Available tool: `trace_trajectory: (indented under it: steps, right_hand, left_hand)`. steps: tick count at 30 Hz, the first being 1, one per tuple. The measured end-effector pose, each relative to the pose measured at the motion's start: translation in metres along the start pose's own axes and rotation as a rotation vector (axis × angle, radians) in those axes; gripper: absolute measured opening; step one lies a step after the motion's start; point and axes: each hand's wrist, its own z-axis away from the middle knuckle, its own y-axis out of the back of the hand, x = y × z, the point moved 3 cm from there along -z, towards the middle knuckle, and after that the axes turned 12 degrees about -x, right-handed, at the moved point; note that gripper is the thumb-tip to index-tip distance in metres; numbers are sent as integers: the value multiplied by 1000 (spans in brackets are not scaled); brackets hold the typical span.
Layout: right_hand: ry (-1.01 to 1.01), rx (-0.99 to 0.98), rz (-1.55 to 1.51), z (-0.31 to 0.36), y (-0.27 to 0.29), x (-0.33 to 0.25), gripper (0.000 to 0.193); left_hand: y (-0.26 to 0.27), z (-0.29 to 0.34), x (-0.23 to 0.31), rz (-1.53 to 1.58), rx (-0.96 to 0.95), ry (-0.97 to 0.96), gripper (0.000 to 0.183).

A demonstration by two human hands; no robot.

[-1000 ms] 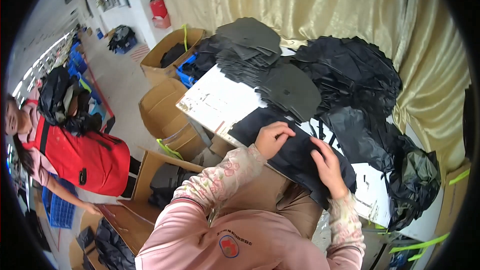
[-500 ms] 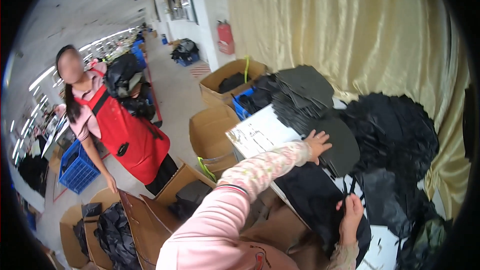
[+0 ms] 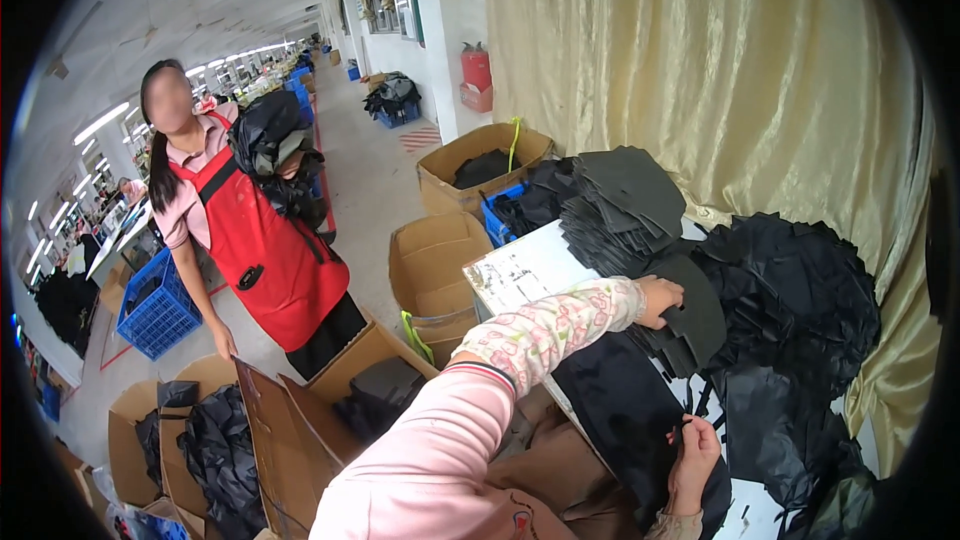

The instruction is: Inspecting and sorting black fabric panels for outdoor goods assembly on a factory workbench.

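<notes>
My left hand (image 3: 660, 302) reaches across to a pile of dark grey cut panels (image 3: 703, 305), its fingers closed over the pile's near left edge. A taller fanned stack of similar panels (image 3: 630, 195) lies just behind. Nearer to me, my right hand (image 3: 694, 448) is closed in a pinch on a thin black strip (image 3: 703, 398), mostly hidden by the fingers. Black cloth (image 3: 625, 405) drapes over the table edge and my lap, beside the right hand.
The white table (image 3: 520, 265) also bears a heap of crumpled black fabric (image 3: 790, 290) by the gold curtain (image 3: 680, 60). Cardboard boxes (image 3: 435, 265) and a blue crate (image 3: 160, 305) stand left. A person in a red apron (image 3: 275, 275) touches a box, carrying black bundles (image 3: 275, 160).
My left hand has gone from spread flat on the panels to closed at their edge. My right hand stays low, still pinching. The view has shifted slightly; the other person remains beside the boxes.
</notes>
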Motion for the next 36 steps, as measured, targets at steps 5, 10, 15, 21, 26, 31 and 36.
trace_trajectory:
  steps: [5, 10, 15, 21, 26, 31, 36]
  right_hand:
    - [44, 21, 72, -2, 6, 0, 10]
    - [103, -42, 166, -8, -4, -18, 15]
    - [115, -139, 233, -8, -30, -34, 17]
    - [196, -12, 431, -3, -12, -18, 18]
    - [299, 50, 264, -8, -3, -11, 22]
    - [226, 115, 261, -3, -2, -23, 13]
    - [296, 120, 239, 0, -16, -40, 19]
  left_hand:
    - [29, 40, 40, 519, 487, -179, 33]
    - [-2, 72, 98, 1101, 522, -300, 36]
    - [-55, 90, 137, 1242, 472, -412, 43]
    - [-51, 105, 164, 1147, 480, -521, 46]
    - [-45, 115, 173, 1067, 479, -549, 50]
    - [-44, 112, 175, 984, 516, -600, 57]
    - [-35, 118, 176, 976, 441, -602, 54]
